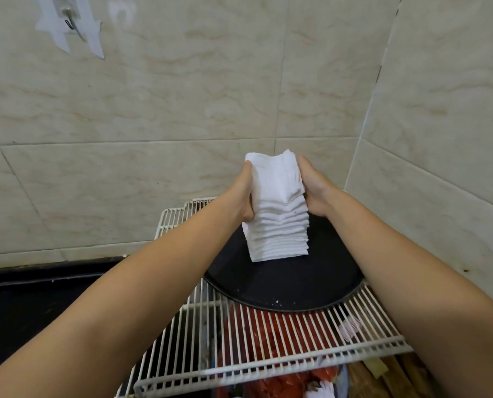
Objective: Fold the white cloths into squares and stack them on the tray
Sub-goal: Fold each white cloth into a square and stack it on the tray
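Stack of folded white cloths (278, 225) stands on black tray (282, 285). Left hand (243, 193) and right hand (315, 191) clasp its upper half from opposite sides.

Behind the stack of folded cloths (276, 214), the fingers of the left hand (243, 193) and right hand (315, 191) are hidden. The stack also covers the tray (282, 285) beneath and behind it. Below the tray, red items (271, 334) under the wire rack (268, 366) are unidentifiable, cut by the picture's bottom edge.
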Action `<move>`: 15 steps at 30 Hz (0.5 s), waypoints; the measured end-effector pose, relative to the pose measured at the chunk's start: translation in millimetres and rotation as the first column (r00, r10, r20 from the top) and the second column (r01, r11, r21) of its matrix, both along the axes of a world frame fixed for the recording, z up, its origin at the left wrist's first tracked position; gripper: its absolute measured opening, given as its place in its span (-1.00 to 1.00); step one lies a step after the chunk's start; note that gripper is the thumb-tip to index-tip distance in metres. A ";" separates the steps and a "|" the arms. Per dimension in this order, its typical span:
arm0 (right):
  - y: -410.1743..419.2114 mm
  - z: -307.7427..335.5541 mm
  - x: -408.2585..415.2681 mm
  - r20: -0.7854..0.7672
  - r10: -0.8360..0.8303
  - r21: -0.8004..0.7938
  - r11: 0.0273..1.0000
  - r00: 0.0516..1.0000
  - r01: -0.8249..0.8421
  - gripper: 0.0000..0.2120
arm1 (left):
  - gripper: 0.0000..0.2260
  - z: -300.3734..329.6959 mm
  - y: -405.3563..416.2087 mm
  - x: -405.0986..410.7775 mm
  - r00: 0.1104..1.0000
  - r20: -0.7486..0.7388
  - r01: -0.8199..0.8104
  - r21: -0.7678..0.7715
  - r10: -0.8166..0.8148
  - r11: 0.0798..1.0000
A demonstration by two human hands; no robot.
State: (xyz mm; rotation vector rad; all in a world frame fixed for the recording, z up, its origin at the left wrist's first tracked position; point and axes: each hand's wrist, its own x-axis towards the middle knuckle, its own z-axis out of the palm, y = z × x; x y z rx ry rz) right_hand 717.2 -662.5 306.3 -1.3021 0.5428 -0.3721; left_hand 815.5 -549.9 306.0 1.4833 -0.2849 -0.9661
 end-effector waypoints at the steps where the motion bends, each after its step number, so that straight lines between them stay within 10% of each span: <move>1: 1.5 0.6 -2.0 0.001 0.004 0.002 1.000 1.000 -0.004 -0.64 | -0.35 -2.5 -3.2 1.1 1.000 -0.002 -0.005 0.033 0.005 0.999; 15: 5.9 -13.6 -27.3 -0.126 -0.080 -0.104 0.992 0.989 0.067 -0.58 | -0.64 -17.6 12.0 -9.6 0.999 -0.015 0.029 -0.072 -0.030 0.997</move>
